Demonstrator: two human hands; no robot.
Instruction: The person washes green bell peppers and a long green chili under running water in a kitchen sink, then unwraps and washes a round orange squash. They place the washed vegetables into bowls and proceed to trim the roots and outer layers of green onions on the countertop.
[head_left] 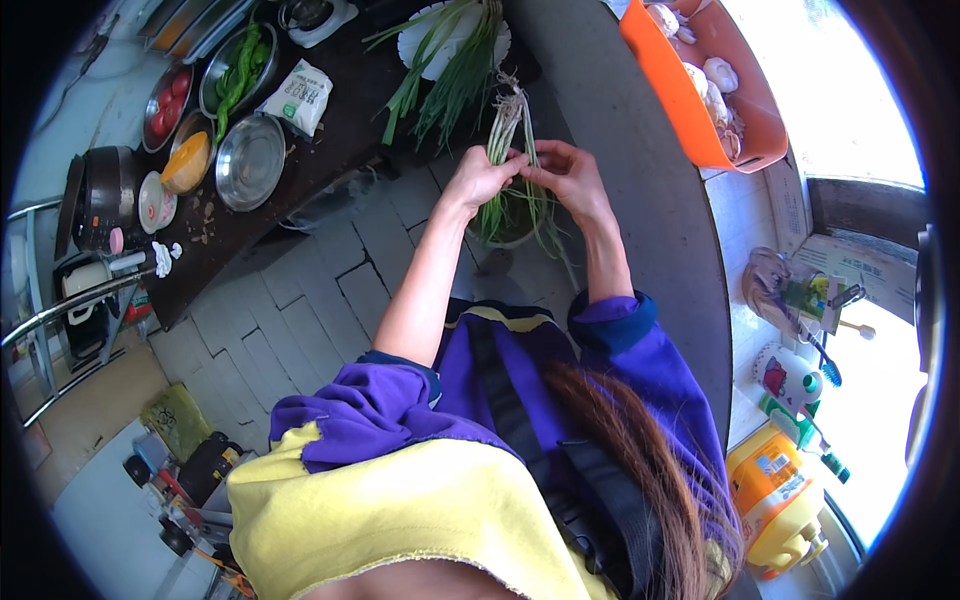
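Note:
My left hand (478, 182) is closed round a bunch of thin scallions (510, 122), roots pointing up and away from me, green leaves hanging below the fist. Thumb and fingers of my right hand (574, 182) pinch at the bunch's right side, where a thin stalk passes between them. Both hands meet in front of me at the far middle. Under the hanging leaves shows part of a round container (512, 240), mostly hidden. More scallions (455, 95) lie on the dark table just beyond, partly over a white scalloped plate (420, 48).
On the dark table (350, 110) at left stand a metal bowl of green peppers (245, 75), a bowl of tomatoes (165, 112), an empty metal bowl (250, 160) and a white packet (300, 98). An orange basket of garlic (660, 95) sits on the right ledge, nearer a yellow jug (780, 500).

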